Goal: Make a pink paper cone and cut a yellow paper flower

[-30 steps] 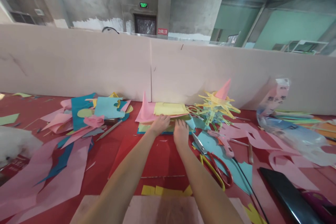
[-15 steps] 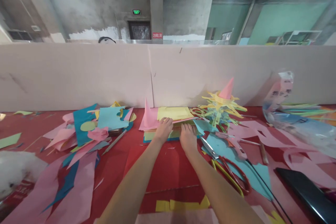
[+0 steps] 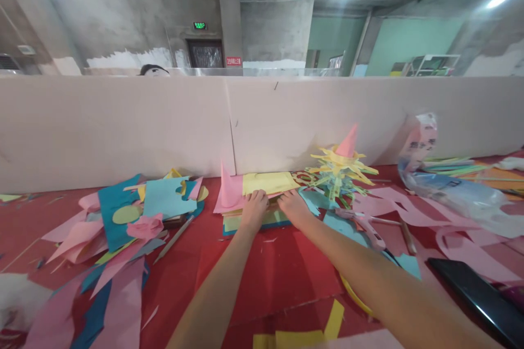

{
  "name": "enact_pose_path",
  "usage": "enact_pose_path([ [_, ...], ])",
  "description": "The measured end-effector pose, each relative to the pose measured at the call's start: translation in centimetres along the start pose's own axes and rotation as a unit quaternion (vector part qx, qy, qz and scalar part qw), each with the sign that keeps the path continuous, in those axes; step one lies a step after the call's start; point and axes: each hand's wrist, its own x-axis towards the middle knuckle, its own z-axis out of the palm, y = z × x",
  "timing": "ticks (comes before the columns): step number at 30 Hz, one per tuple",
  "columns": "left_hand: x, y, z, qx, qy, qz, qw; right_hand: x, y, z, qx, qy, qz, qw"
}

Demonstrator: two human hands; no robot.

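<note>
A stack of coloured paper sheets lies in front of me, with a yellow sheet (image 3: 270, 181) and a pink sheet (image 3: 237, 186) on top and a blue sheet (image 3: 231, 227) at the bottom. My left hand (image 3: 255, 210) curls its fingers over the near edge of the upper sheets. Close beside it, my right hand (image 3: 292, 207) grips the same edge further right. The thumbs are mostly hidden. On the stack's left end stands a pink paper cone (image 3: 225, 188). Right of the stack is a yellow and green fringed paper figure (image 3: 344, 166) with a pink cone tip.
Cut paper scraps (image 3: 123, 218) and a pencil-like stick (image 3: 174, 240) lie left. A pink glue gun (image 3: 370, 229), a black phone (image 3: 475, 300) and a plastic bag (image 3: 454, 191) are right. My right forearm mostly covers scissors, whose yellow handle (image 3: 356, 297) shows. A pale partition (image 3: 327, 114) stands behind.
My right hand has shifted slightly along the paper edge, and its forearm has swung outward over the scissors. My left hand stays on the sheets. The view has turned a little right.
</note>
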Motion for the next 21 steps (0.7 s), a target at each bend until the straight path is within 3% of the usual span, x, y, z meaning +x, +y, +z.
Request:
enact_pose_path([
  [5,0.0,-0.9,0.3,-0.132,0.013,-0.039,0.99,1.7,1.1,-1.1,-0.019,-0.031,-0.065,0.997],
  [11,0.2,-1.4,0.8,-0.259,0.034,-0.091,0.961,1.4,1.7,-2.9,-0.034,-0.054,-0.016,0.998],
  [17,0.2,-0.9,0.5,-0.268,0.014,-0.104,0.958,-0.5,1.0,-3.3,-0.04,-0.088,-0.027,0.995],
  [21,0.2,-0.5,-0.1,-0.205,-0.028,-0.118,0.971,-2.3,0.8,-3.3,-0.066,-0.1,-0.048,0.992],
])
